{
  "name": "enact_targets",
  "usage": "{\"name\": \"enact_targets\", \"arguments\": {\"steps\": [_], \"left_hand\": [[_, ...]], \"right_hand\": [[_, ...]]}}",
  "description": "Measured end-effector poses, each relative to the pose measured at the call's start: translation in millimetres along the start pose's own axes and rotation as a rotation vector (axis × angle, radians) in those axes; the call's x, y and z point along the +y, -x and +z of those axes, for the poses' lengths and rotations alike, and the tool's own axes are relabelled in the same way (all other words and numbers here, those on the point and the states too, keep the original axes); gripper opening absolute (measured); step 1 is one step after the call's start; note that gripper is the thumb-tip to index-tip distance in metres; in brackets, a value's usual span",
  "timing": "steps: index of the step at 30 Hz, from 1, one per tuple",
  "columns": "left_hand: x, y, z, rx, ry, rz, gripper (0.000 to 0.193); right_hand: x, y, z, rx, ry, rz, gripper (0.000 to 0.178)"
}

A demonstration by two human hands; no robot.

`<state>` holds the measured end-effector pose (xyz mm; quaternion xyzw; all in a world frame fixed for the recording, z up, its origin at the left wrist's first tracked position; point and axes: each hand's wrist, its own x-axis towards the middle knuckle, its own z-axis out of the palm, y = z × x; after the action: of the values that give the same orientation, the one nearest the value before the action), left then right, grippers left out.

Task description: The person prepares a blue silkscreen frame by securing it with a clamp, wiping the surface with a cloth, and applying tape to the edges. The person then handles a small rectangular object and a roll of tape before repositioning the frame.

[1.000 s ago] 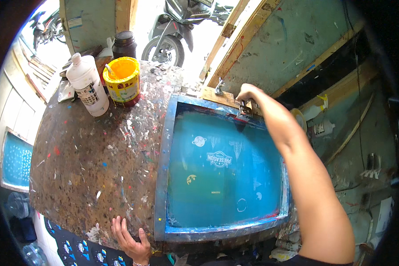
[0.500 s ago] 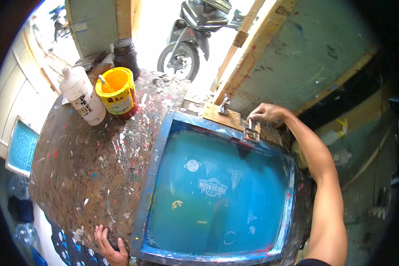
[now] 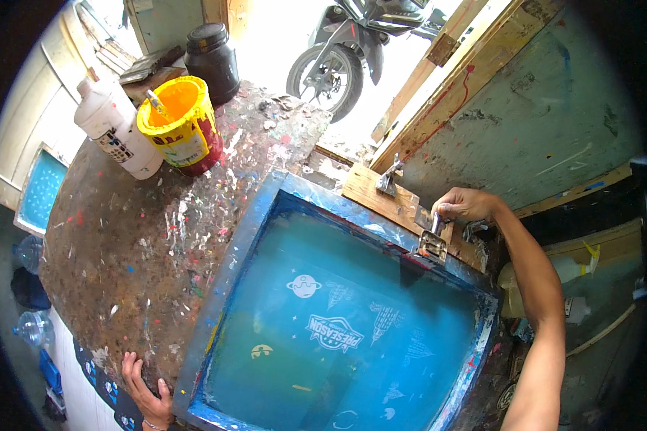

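Note:
A screen printing frame [image 3: 231, 305] with blue-painted wooden sides and a blue mesh lies on the worktable [image 3: 136, 273]. Pale designs show in the mesh. At its far right side, my right hand [image 3: 469, 205] pinches the upright handle of a metal hinge clamp [image 3: 433, 246], which sits over the frame's edge. A second metal clamp [image 3: 389, 176] is fixed to the same wooden block [image 3: 374, 195], and my hand is off it. My left hand [image 3: 149, 396] rests on the near edge of the table, beside the frame's near left corner, its fingers spread and holding nothing.
On the far left of the table stand a white bottle [image 3: 118, 133], a yellow paint bucket [image 3: 187, 144] with a tool in it, and a dark lidded jar [image 3: 212, 61]. Beyond the doorway is a motorcycle [image 3: 334, 75]. A green wall [image 3: 532, 122] rises at the right.
The whole view has shifted and turned slightly, with the frame now appearing larger and lower. My right hand stays on the clamp handle, and my left hand remains at the table edge.

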<state>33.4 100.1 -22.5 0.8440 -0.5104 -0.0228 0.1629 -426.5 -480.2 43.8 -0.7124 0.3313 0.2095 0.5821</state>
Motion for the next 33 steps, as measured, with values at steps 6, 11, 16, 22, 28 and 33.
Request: {"name": "enact_targets", "arguments": {"steps": [6,11,16,22,28,33], "left_hand": [[-4,1,2,0.008,-0.025,0.022,0.052],[-5,2,2,0.010,-0.018,0.021,0.052],[-4,0,1,-0.011,0.008,0.025,0.052],[-5,0,1,-0.028,-0.009,0.002,0.051],[0,-3,-2,-0.031,-0.006,0.006,0.052],[12,-15,-14,0.085,-0.002,0.111,0.055]], "right_hand": [[-18,4,7,0.023,0.104,-0.006,0.046],[-41,5,16,0.154,0.347,0.250,0.053],[-48,10,31,0.280,0.099,0.400,0.056],[-40,11,45,0.427,0.025,0.361,0.057],[-55,2,42,0.448,0.226,0.530,0.062],[-87,-2,48,0.471,0.154,0.753,0.061]]}}
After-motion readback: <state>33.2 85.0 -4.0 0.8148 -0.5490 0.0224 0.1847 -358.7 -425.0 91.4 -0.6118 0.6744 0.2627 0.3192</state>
